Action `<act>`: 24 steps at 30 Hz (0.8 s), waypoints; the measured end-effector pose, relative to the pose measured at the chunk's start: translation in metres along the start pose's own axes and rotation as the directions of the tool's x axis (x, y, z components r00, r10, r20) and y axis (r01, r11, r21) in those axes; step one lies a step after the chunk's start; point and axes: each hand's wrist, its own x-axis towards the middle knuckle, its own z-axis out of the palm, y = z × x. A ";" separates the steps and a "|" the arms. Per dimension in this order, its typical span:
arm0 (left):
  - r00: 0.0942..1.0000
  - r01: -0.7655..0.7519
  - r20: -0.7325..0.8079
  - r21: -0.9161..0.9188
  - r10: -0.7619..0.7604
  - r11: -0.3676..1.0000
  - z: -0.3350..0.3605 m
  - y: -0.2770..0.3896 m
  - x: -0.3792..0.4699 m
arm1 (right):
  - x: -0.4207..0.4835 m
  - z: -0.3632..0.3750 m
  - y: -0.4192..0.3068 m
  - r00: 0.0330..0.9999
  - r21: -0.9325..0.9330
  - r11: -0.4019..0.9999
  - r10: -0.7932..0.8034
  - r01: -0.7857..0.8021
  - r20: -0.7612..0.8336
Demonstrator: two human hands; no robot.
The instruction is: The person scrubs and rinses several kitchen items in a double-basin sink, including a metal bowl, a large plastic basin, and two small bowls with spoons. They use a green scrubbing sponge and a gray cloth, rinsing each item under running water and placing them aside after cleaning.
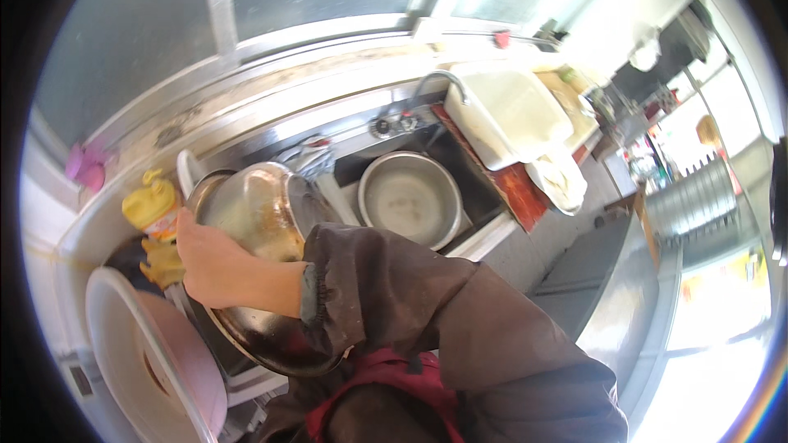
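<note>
A large metal pot [246, 209] with brown stains and a shiny surface leans in front of my body at the left of the sink. My right hand [215, 264], in a brown sleeve, reaches across to the pot's left side. Its fingers are turned away from view, so their grip is hidden. Just beyond that hand lies a crumpled yellow thing [161, 261], perhaps a cloth. At the pot's lower rim a small skin-coloured patch [348, 352] may be part of my left hand; the rest is hidden behind pot and sleeve.
A round metal basin [409, 200] sits in the sink below a curved faucet [440, 75]. To its right, a white plastic tub [517, 111] rests on a red board [520, 197]. A yellow bottle [151, 206] stands at the left. Lower left is a large pink basin [184, 357].
</note>
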 end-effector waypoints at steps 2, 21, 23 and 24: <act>1.000 -0.008 0.024 0.012 0.007 1.000 0.004 -0.006 0.006 | -0.015 -0.012 0.009 0.996 -0.024 1.000 -0.020 0.018 -0.088; 0.716 -0.692 0.288 0.418 0.636 0.589 0.147 -0.014 0.029 | -0.434 -0.284 0.253 0.515 0.861 0.495 0.771 -0.113 -0.375; 0.746 -0.666 0.321 0.353 0.584 0.657 0.198 -0.039 0.038 | -0.463 -0.304 0.270 0.441 0.927 0.372 0.825 0.045 -0.352; 0.755 -0.653 0.380 0.350 0.535 0.672 0.206 -0.041 0.050 | -0.479 -0.319 0.274 0.437 0.932 0.342 0.825 0.119 -0.358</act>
